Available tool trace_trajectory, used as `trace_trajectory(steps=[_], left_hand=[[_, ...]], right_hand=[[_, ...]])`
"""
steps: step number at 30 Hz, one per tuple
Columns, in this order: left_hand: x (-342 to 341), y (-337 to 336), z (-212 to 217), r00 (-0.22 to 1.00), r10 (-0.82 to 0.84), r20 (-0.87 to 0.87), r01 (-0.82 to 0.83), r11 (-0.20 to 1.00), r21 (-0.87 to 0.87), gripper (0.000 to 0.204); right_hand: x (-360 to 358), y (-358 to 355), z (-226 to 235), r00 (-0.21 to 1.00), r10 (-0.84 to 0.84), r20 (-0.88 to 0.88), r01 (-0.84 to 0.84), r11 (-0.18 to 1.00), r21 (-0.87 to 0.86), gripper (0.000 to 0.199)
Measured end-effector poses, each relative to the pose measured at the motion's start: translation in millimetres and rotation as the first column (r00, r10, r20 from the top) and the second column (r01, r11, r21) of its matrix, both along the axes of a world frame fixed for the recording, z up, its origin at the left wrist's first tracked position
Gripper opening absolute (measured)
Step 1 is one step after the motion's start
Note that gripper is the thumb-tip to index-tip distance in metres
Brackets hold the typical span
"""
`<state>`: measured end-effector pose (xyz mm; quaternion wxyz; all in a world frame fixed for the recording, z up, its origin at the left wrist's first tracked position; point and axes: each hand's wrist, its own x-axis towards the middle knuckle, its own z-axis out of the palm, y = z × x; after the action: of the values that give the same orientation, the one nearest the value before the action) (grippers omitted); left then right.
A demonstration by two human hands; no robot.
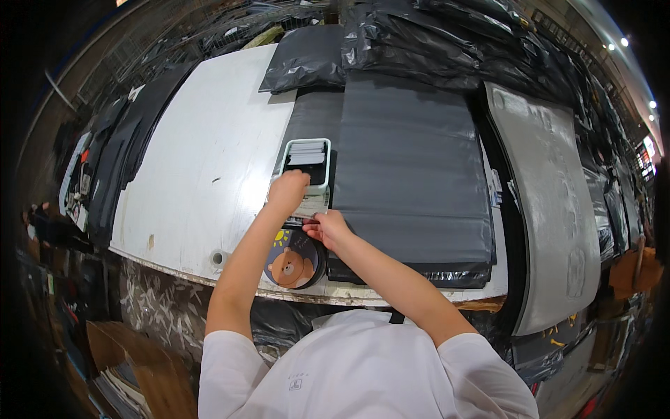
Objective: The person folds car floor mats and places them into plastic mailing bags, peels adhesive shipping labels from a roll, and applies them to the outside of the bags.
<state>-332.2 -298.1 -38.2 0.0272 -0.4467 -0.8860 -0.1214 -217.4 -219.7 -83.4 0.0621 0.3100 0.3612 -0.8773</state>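
A small white label printer [307, 162] stands on the white table [209, 160], beside a stack of flat dark grey mailer bags [408, 181]. My left hand [287, 192] rests on the printer's front edge, fingers closed over the white label [312, 205] coming out of it. My right hand [328, 229] pinches the lower end of that label, just below the printer. Under both hands lies a round dark mat [293, 260] with a cartoon bear and a sun on it.
Filled black plastic bags [433, 42] are piled at the table's far side. A large light grey bag [551, 202] lies on the right. More dark bags [118, 153] hang off the left edge. Cardboard [139, 363] sits on the floor at lower left.
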Motion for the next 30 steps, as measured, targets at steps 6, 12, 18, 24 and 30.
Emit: trace_trajectory(steps=[6,12,18,24,30], left_hand=[[20,-21,-35,0.993,0.085,0.081,-0.100,0.977,0.188,0.025],[42,6,-19,0.932,-0.097,0.349,-0.099,0.859,0.502,0.053],[116,157,30,0.820,-0.493,0.290,0.270,0.780,0.564,0.054],[260,279,77,0.524,-0.847,-0.088,0.757,0.415,0.505,0.063],[356,307,63,0.046,-0.978,0.203,0.978,0.086,0.191,0.044]], right_hand=[[119,68,51,0.968,0.237,-0.082,-0.202,0.930,0.308,0.026],[335,245,53,0.847,-0.509,-0.153,-0.191,-0.560,0.806,0.030],[472,257,52,0.663,-0.731,0.160,-0.597,-0.388,0.702,0.023],[452,235,152,0.702,-0.696,0.153,-0.522,-0.356,0.775,0.009],[478,188,211,0.917,-0.343,0.202,-0.298,-0.254,0.920,0.018]])
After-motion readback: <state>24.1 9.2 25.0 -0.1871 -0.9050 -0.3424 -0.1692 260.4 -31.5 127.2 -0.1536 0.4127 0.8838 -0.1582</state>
